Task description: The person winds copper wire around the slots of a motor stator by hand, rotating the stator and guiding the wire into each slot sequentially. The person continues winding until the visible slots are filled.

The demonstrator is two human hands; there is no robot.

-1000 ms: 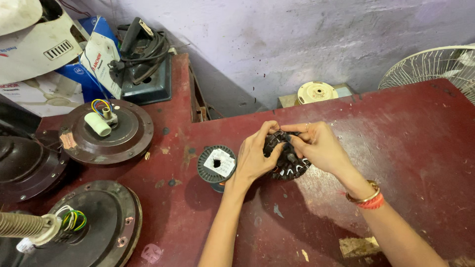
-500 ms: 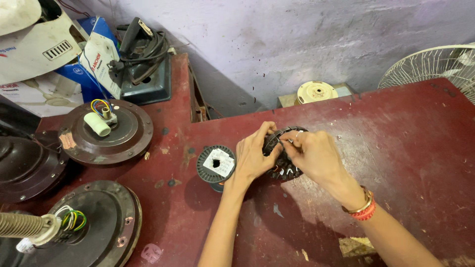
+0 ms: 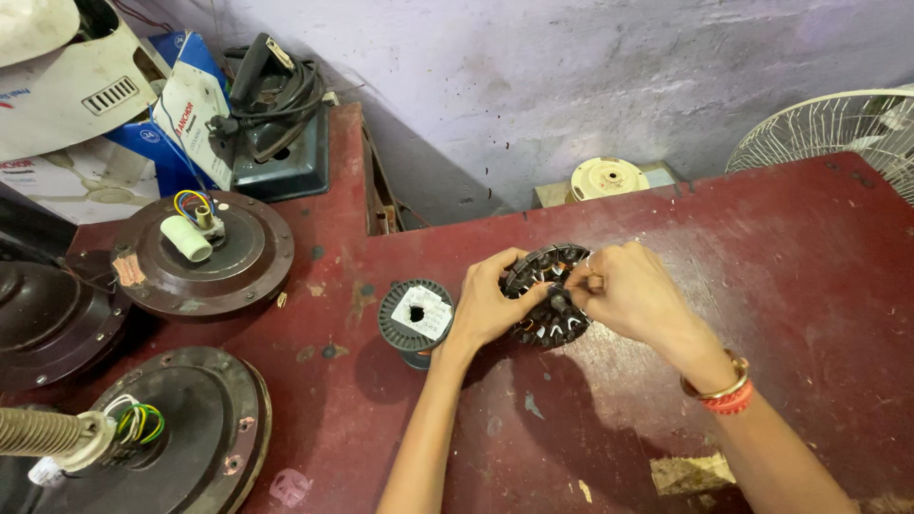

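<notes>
A round black fan stator (image 3: 547, 295) with copper windings is held upright just above the dark red table (image 3: 781, 286). My left hand (image 3: 487, 303) grips its left rim. My right hand (image 3: 636, 297) has its fingers pinched at the stator's middle, on the right side. What the fingertips pinch is too small to tell. A wire spool (image 3: 416, 318) with a white label stands on the table just left of my left hand.
Brown ceiling fan motor housings with coloured wires lie at the left (image 3: 202, 249) and lower left (image 3: 181, 438). A dark clothes iron (image 3: 276, 114) and cardboard boxes (image 3: 86, 105) sit at the back left. A white fan grille (image 3: 838, 128) stands at the right.
My right hand has moved left along the stator and its fingers now pinch at the middle. The left hand keeps its hold on the rim.
</notes>
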